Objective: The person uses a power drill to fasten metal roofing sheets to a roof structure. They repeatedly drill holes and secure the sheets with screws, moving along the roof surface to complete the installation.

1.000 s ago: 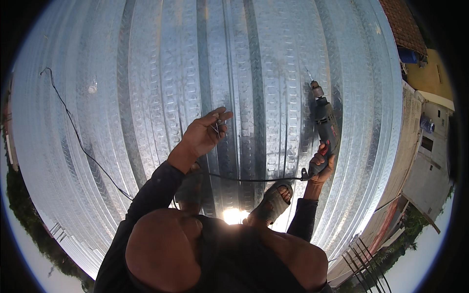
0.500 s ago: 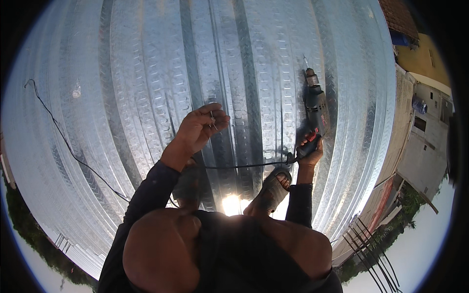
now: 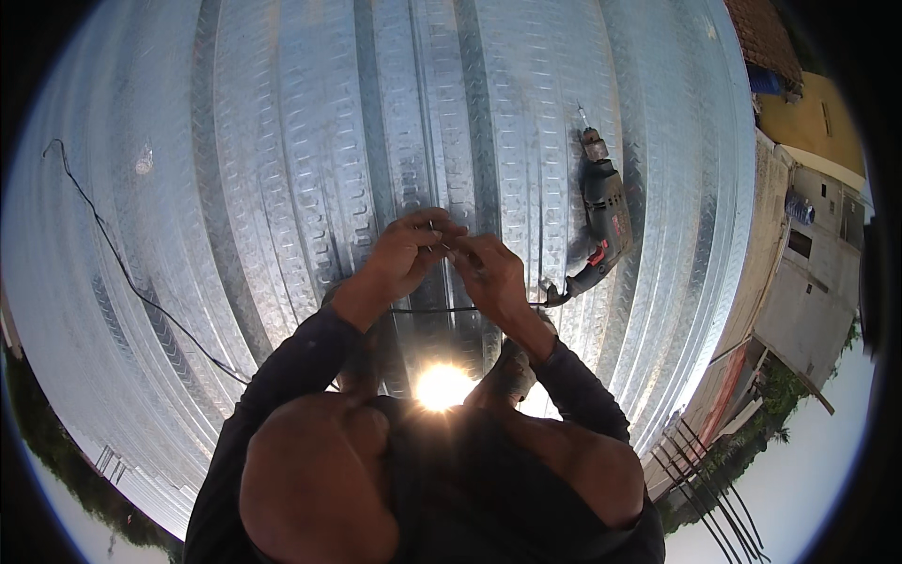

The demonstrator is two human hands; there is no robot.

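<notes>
Now my left hand (image 3: pixel 406 252) and right hand (image 3: pixel 489 273) pinch one small screw (image 3: pixel 433 226) between meeting fingertips, steadying it; the drill (image 3: pixel 601 221) lies released right of them.

We see a wide corrugated metal roof (image 3: pixel 282 141), silvery, its ribs running up and away from us and stamped with small embossed marks. A dark electric drill (image 3: pixel 601 221) lies flat on it, bit pointing upslope, handle toward us. A black cord (image 3: pixel 122 273) trails across the sheet well to the left of the drill, curving down toward the lower edge. Below the drill, a bright glare of sun (image 3: pixel 443 385) reflects off the metal.
</notes>
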